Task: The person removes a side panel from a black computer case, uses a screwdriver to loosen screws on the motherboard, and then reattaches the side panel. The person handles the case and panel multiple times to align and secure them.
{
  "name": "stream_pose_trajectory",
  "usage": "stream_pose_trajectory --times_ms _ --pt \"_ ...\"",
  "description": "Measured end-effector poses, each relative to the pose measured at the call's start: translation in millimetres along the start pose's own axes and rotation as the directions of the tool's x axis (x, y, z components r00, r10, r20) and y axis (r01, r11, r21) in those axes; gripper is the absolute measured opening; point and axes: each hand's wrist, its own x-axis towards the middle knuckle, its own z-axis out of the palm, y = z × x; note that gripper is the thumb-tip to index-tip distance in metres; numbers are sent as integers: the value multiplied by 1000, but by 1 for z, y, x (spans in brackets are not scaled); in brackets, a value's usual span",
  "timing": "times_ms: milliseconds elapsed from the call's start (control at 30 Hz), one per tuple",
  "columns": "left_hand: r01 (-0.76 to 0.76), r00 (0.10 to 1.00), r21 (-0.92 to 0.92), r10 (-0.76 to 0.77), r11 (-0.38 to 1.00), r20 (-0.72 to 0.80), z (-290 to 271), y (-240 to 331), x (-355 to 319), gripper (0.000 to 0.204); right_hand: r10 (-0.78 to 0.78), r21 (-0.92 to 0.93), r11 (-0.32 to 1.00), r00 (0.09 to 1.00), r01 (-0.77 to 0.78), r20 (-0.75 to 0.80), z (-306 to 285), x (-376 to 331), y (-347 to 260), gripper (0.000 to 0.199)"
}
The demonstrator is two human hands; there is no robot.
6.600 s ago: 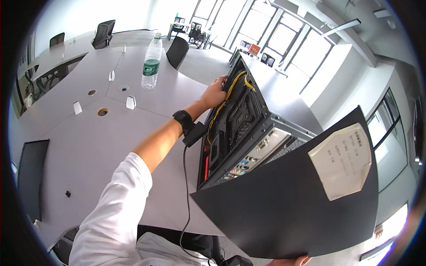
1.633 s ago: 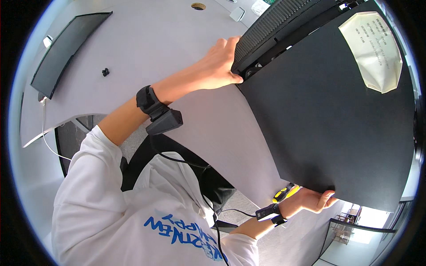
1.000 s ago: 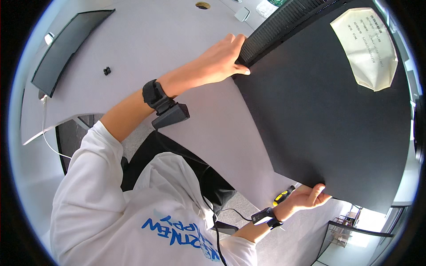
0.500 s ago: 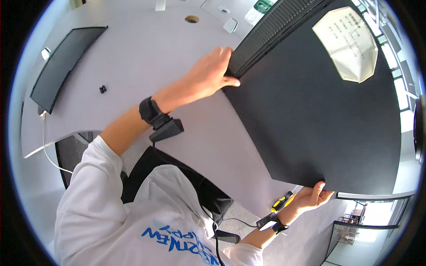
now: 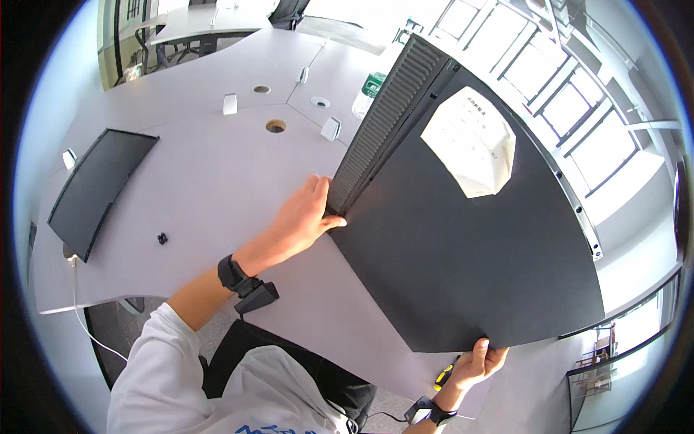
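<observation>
A large black computer case (image 5: 463,275) with a ribbed front (image 5: 387,119) stands tilted at the right side of the desk, between my two hands. A crumpled cream paper sheet (image 5: 473,145) lies against its broad side. My left hand (image 5: 300,217) is closed on the lower corner by the ribbed front, thumb over the broad side. Along the near bottom edge, my right hand (image 5: 477,365) grips the case with its thumb on top; its other fingers are partly hidden beneath. Beside that hand, a yellow and black screwdriver (image 5: 444,375) lies on the desk, partly covered.
The pale desk (image 5: 195,181) carries a thin dark panel (image 5: 101,192) at the left and small black pieces (image 5: 163,238). Behind the case stands a bottle with a green label (image 5: 369,90). A round cable hole (image 5: 275,126) is nearby. A white cable (image 5: 83,325) hangs off the left edge.
My view has tilted up, so the desk and hands sit lower and more of the room shows. The case's far edge now shows. Both hands keep their hold.
</observation>
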Motion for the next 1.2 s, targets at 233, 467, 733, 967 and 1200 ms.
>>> stream_pose_trajectory --times_ms 233,467,733,967,1200 --pt "-33 999 -5 33 999 -6 1 -2 -1 65 24 -57 998 1000 -24 5 12 1 -13 47" --pt "20 998 -9 -19 1000 54 -1 2 0 64 49 -135 989 998 -53 -30 22 8 -17 49" --pt "-6 996 12 5 1000 91 -6 8 0 55 98 -230 968 995 -102 -30 35 25 -23 39" --pt "78 963 49 -88 996 254 -29 28 19 48 145 -345 928 989 -137 -5 32 36 -29 20" --pt "-202 947 -265 119 943 -297 -75 84 85 63 283 -396 877 959 -272 -31 30 40 -39 20"
